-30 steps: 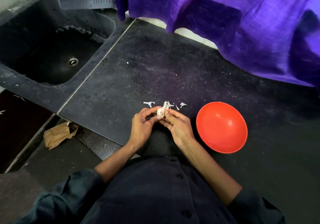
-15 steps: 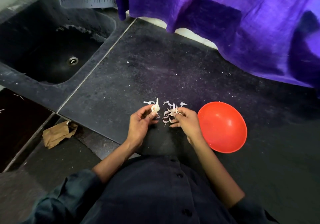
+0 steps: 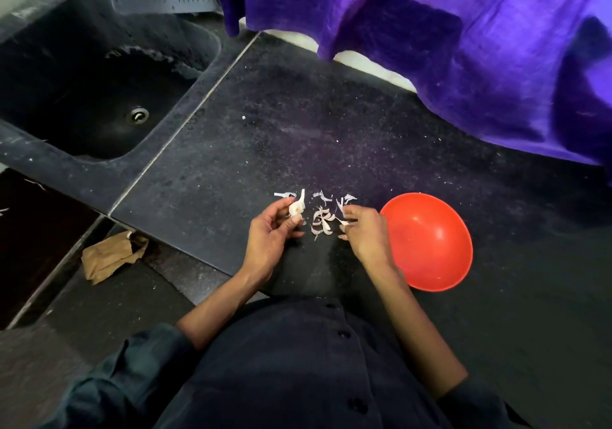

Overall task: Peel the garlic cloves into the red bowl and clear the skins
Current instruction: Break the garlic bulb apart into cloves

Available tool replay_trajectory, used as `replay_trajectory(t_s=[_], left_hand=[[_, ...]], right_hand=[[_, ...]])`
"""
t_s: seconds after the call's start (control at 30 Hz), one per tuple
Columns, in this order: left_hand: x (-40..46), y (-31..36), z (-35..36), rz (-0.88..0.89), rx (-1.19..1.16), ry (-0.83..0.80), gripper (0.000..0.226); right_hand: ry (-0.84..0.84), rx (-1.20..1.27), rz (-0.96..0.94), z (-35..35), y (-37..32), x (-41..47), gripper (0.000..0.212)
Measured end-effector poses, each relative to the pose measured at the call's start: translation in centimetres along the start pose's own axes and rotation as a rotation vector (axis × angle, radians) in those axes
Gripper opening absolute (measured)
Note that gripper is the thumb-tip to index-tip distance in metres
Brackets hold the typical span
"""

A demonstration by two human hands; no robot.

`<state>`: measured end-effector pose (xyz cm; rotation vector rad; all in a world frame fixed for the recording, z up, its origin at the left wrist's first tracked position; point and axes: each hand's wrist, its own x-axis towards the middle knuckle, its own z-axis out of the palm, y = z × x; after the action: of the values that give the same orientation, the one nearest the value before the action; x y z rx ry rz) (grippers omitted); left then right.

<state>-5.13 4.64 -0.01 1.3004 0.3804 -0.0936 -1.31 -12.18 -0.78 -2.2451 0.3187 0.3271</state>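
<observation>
The left hand (image 3: pixel 270 229) pinches a garlic clove (image 3: pixel 295 208) between thumb and fingertips, a strip of skin sticking up from it. The right hand (image 3: pixel 362 229) pinches a scrap of skin (image 3: pixel 344 222) beside the red bowl (image 3: pixel 430 239). Loose garlic skins (image 3: pixel 321 220) lie between both hands on the dark countertop (image 3: pixel 265 150).

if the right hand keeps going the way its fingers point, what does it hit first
Probably the pile of garlic skins on the counter: the right hand points its fingers left toward them. Beyond those is the left hand holding the garlic clove. Height above the counter is unclear.
</observation>
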Motion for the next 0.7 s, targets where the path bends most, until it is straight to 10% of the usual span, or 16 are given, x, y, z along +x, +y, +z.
replay_trajectory(t_s=[0.33, 0.7], left_hand=[[-0.2, 0.4, 0.3, -0.014, 0.021, 0.018, 0.033], [-0.4, 0.4, -0.2, 0.133, 0.295, 0.004, 0.035]], right_hand=[[0.058, -0.198, -0.129, -0.9, -0.9, -0.9, 0.017], [-0.029, 0.229, -0.172, -0.7, -2.1, -1.5, 0.008]])
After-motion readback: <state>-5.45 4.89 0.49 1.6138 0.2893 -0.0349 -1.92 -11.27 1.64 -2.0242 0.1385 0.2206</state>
